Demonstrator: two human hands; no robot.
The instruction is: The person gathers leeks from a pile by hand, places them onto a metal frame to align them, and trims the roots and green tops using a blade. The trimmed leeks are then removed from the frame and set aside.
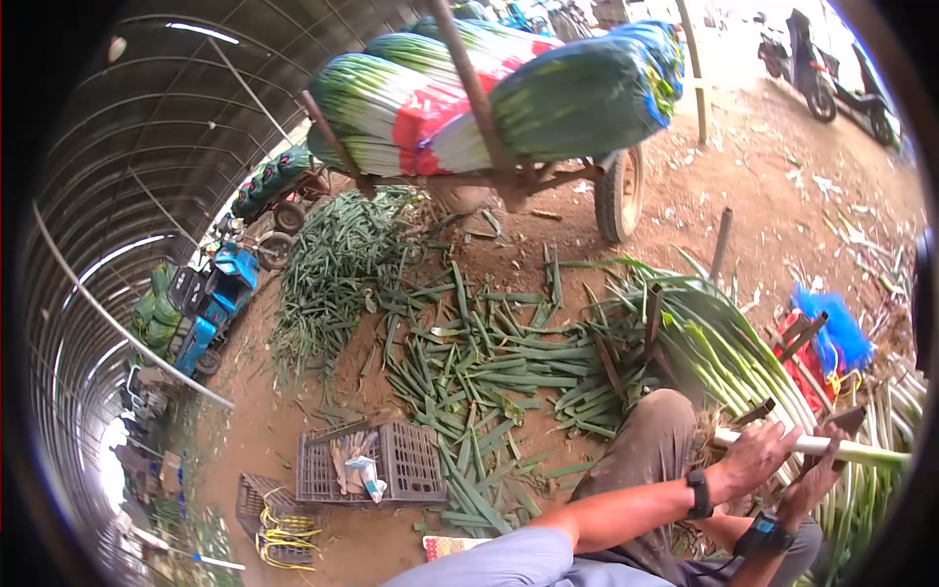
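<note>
A leek (885, 455) lies across my lap side at the lower right, its root end toward the left and its white stalk running right. My left hand (758, 462), with a black band at the wrist, is closed round the stalk near the roots. Farther along the stalk my right hand (810, 481), wearing a watch (765, 536), has its fingers wrapped on it. Just above that hand a dark flat piece (844, 423) juts up. Beside both hands a pile of leeks (709, 338) rests between short upright stakes (653, 315).
Cut green leaves (509, 362) cover the ground ahead, with a heap (337, 269) behind. A cart (558, 176) bears large leek bundles (587, 103). A plastic crate (416, 460) stands left, near yellow ties (284, 533). Blue netting (831, 328) lies right; a blue vehicle (220, 293) stands far left.
</note>
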